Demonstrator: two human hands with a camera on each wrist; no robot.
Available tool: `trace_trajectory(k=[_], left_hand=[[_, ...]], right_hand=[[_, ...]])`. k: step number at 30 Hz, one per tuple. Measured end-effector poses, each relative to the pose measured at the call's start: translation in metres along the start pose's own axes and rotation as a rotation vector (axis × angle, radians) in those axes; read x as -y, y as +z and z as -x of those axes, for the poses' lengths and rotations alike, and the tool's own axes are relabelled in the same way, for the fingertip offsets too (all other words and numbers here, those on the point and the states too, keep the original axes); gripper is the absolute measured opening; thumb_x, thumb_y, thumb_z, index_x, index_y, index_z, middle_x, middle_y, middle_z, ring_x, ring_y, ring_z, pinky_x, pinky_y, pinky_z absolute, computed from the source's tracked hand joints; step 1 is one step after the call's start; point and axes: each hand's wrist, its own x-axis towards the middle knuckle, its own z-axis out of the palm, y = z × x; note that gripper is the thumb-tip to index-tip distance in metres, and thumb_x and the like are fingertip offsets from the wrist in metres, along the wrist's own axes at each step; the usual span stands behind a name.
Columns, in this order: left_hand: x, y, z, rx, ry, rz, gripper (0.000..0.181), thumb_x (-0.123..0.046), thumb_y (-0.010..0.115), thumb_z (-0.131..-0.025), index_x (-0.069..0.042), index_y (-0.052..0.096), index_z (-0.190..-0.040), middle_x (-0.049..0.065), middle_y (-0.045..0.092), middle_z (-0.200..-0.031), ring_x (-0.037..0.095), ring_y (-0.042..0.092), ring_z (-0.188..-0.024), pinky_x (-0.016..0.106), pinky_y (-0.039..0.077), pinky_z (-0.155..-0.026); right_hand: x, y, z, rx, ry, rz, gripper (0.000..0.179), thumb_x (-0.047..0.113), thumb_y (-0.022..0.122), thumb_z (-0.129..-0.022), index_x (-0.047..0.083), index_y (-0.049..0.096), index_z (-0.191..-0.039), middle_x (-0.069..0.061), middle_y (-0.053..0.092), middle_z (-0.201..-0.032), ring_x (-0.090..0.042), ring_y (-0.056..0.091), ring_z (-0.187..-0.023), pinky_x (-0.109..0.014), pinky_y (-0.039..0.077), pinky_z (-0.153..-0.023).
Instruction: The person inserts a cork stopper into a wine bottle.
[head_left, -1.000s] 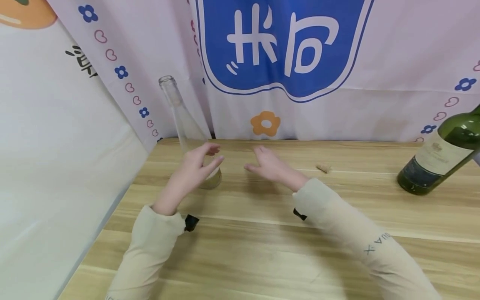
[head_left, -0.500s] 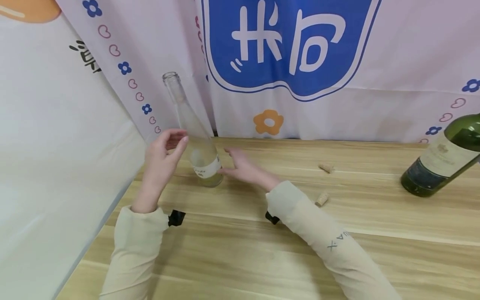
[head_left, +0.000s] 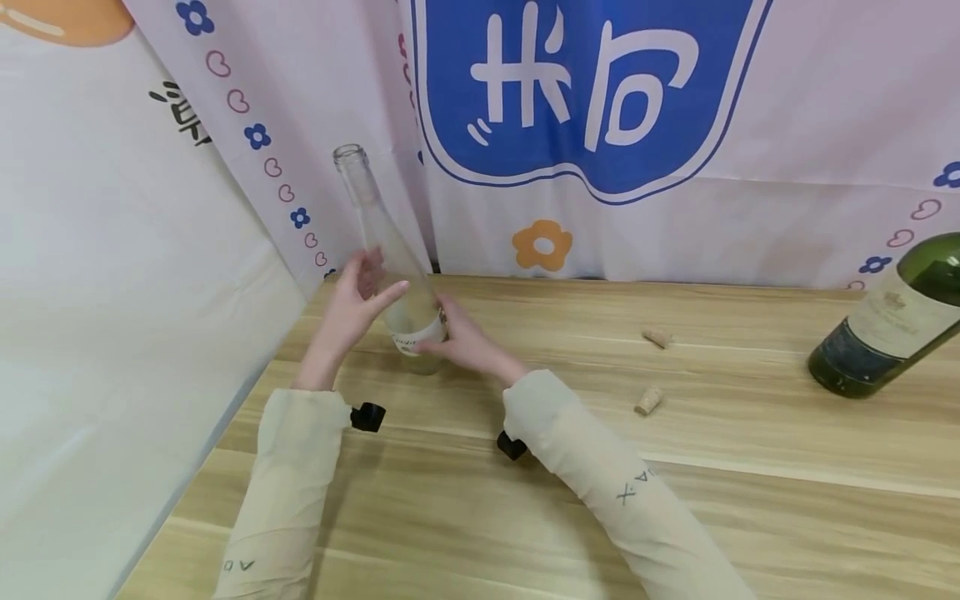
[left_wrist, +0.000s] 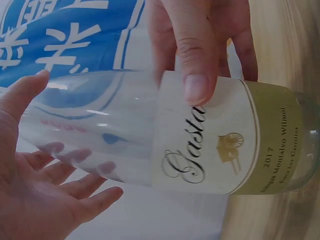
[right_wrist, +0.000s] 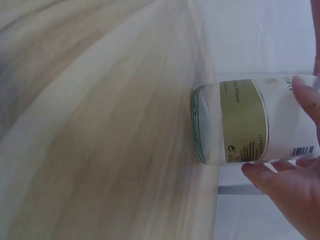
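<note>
A clear glass wine bottle (head_left: 401,317) with a white and olive label stands at the table's back left, its neck leaning left in the head view. My right hand (head_left: 474,343) grips its lower body from the right. In the left wrist view, the right thumb (left_wrist: 195,82) presses the label while the other fingers go behind the glass. On the opposite side is my left hand (head_left: 347,308), spread around the upper body. Its fingers (left_wrist: 90,187) show partly through the glass, and its thumb (left_wrist: 30,90) stands apart at the shoulder.
Two corks lie to the right: one cork (head_left: 657,337) farther back, another cork (head_left: 648,401) nearer. A green wine bottle (head_left: 892,312) stands at the far right. Printed cloth (head_left: 480,225) hangs along the back edge of the wooden table (head_left: 450,517).
My right hand has moved left to the clear bottle and taken hold of its body. The left hand swung out to the left, then came back beside the glass.
</note>
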Motion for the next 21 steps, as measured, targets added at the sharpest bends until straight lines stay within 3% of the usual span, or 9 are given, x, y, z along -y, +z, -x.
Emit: trace_trajectory(k=[3,10,16,21], left_hand=[[0.003,0.005,-0.005,0.017,-0.002,0.047,0.075,-0.018,0.066,-0.084,-0.007,0.020,-0.143,0.017,0.032,-0.142,0.032,0.034,-0.128,0.044,0.027,-0.105],[-0.001,0.018,-0.005,-0.039,0.049,0.090,0.066,-0.012,0.069,-0.081,-0.002,0.032,-0.135,0.017,0.044,-0.130,0.031,0.045,-0.118,0.042,0.039,-0.097],[-0.013,0.038,0.007,-0.074,0.062,0.110,0.060,-0.011,0.072,-0.078,-0.001,0.039,-0.127,0.013,0.048,-0.124,0.028,0.051,-0.111,0.037,0.044,-0.092],[-0.033,0.057,0.020,-0.098,0.094,0.080,0.059,-0.011,0.077,-0.073,-0.002,0.045,-0.122,0.011,0.053,-0.120,0.027,0.055,-0.106,0.038,0.047,-0.088]], right_hand=[[0.000,0.001,-0.001,-0.018,0.005,-0.002,0.082,0.018,0.071,-0.080,0.006,0.018,-0.142,-0.012,0.039,-0.133,-0.024,0.045,-0.116,-0.035,0.042,-0.092],[0.002,-0.002,0.005,-0.066,0.033,-0.013,0.082,0.014,0.073,-0.077,0.006,0.021,-0.141,-0.013,0.041,-0.133,-0.025,0.045,-0.117,-0.036,0.039,-0.096],[0.007,-0.013,0.024,-0.072,0.059,-0.015,0.090,0.015,0.077,-0.073,0.001,0.020,-0.141,-0.017,0.044,-0.130,-0.028,0.050,-0.111,-0.034,0.044,-0.090],[0.013,-0.031,0.051,-0.087,0.033,-0.001,0.090,0.011,0.079,-0.069,-0.001,0.023,-0.139,-0.018,0.045,-0.128,-0.028,0.052,-0.108,-0.035,0.046,-0.087]])
